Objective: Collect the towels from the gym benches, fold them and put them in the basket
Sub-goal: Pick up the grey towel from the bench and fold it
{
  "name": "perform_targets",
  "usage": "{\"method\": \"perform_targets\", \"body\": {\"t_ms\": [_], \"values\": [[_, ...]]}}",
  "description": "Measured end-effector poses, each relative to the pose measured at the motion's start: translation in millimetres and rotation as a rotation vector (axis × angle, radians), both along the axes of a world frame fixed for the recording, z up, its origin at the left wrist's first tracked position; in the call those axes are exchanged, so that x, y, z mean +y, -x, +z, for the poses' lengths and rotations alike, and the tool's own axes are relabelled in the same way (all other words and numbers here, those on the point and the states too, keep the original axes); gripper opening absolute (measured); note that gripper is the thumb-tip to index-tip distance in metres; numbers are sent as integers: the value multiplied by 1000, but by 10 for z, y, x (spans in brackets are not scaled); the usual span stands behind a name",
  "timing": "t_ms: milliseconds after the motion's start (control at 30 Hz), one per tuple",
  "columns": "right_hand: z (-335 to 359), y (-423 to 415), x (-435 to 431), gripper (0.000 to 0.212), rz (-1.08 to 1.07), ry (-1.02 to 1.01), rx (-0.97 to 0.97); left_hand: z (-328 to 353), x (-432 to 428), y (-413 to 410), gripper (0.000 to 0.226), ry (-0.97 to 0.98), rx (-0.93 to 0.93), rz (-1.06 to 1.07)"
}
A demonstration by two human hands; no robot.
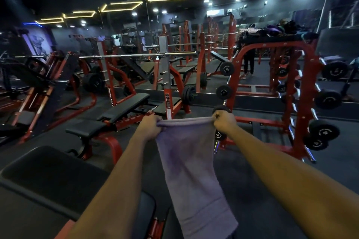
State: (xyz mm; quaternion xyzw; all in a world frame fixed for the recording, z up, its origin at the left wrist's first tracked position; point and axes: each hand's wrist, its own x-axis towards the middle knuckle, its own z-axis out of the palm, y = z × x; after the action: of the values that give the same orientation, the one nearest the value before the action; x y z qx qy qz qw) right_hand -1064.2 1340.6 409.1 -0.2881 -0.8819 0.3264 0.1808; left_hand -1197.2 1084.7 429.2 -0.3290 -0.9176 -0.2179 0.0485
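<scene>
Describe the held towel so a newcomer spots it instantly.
Find the red dumbbell rack at right. Left of it, the left hand and right hand grip the top corners of the towel: a pale lilac cloth hanging limp beside the stiff black bench.

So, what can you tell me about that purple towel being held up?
The towel is pale lilac, soft terry-looking cloth with darker purple blotches mid-length. It hangs long and narrow in the air, its top edge stretched between the left hand and right hand, each gripping a bunched corner. Its lower end reaches the picture's bottom edge.
</scene>
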Motion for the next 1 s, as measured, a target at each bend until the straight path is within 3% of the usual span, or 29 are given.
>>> {"method": "perform_targets", "body": {"t_ms": [100, 233, 433, 567, 733, 900, 1000], "values": [[-71, 65, 7, 20, -110, 68, 143, 1, 109, 4, 12, -157, 96, 66], [0, 144, -16, 27, -108, 128, 284, 15, 136, -1, 22, -347, 189, 143], [-92, 88, -98, 10, 30, 19, 252, -145, -7, 95, 18, -356, 133, 104], [-565, -23, -118, 13, 9, 62, 94, -659, -86, 63, 10, -200, 13, 95], [-1672, -344, -211, 10, 63, 113, -272, -1748, -187, -257, 10, 8, -256, 90], [-2911, -853, -440, 14, 130, 171, -552, -3082, -397, -782, 37, 209, -483, 73], [-3478, -1126, -530, 21, 204, 190, -725, -3657, -526, -1110, 28, 328, -577, 87]]}}
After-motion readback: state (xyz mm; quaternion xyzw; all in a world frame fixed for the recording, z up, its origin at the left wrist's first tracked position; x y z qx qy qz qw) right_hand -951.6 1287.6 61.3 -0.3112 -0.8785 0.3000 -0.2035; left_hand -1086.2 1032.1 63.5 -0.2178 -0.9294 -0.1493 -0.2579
